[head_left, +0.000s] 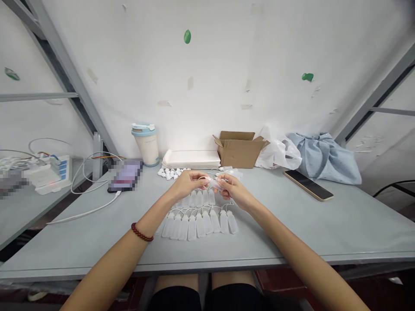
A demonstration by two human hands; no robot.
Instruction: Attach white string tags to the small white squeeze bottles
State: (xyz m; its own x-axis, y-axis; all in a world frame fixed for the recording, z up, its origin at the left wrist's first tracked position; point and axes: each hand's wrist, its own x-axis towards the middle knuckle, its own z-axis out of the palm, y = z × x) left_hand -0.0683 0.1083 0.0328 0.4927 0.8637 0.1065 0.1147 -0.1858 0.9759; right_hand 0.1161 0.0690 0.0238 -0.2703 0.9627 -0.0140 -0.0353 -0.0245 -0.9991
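Over the middle of the table, my right hand (234, 189) is closed around a small translucent plastic bottle (215, 184), tilted toward my left hand. The fingers of my left hand (191, 185) pinch a white cap with a thin tube at the bottle's end; the fingers partly cover it. Below my hands, several similar bottles (192, 227) lie side by side in a row, with white caps and curved thin tubes. A second row of bottles (199, 198) lies behind, partly hidden by my left hand. Loose white caps (170, 173) are heaped beyond my left hand.
At the back stand a cup with a blue lid (145, 144), a stack of white trays or sheets (193, 159) and an open cardboard box (241, 151). A white plastic bag (279, 151), blue cloth (327, 160) and phone (308, 185) lie right. Left are a cabled phone (127, 176) and power strip (53, 175).
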